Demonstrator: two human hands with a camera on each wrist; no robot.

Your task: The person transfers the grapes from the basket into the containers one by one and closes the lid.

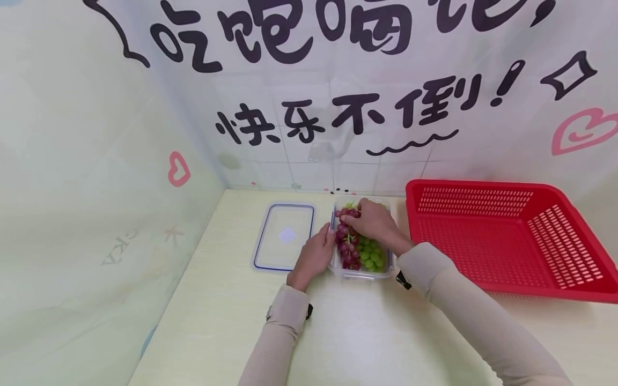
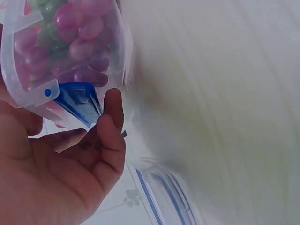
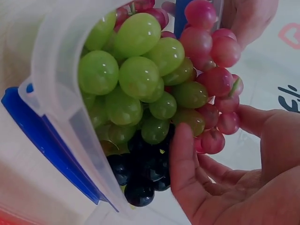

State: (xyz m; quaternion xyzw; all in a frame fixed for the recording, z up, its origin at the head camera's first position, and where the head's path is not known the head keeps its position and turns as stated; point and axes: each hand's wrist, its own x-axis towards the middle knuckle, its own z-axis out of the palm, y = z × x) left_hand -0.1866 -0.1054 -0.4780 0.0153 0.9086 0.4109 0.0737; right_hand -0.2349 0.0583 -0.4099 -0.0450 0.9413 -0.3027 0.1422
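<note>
A clear plastic food container (image 1: 358, 275) with blue latches holds bunches of fruit. Red grapes (image 1: 348, 247) lie along its left side, green grapes (image 1: 372, 256) along its right. The right wrist view also shows black grapes (image 3: 139, 191) at one end, beneath the green ones. My left hand (image 1: 315, 256) holds the container's left wall, fingers bent beside a blue latch (image 2: 79, 101). My right hand (image 1: 376, 221) reaches over the far end and grips the red bunch, its thumb against a red grape and its fingers along the green and black grapes.
To the left, a clear lid (image 1: 285, 236) with a blue seal lies flat on the pale table (image 1: 217, 316). A large red perforated basket (image 1: 483, 246) stands close on the right. A printed wall covering (image 1: 309, 171) closes off the back and left side.
</note>
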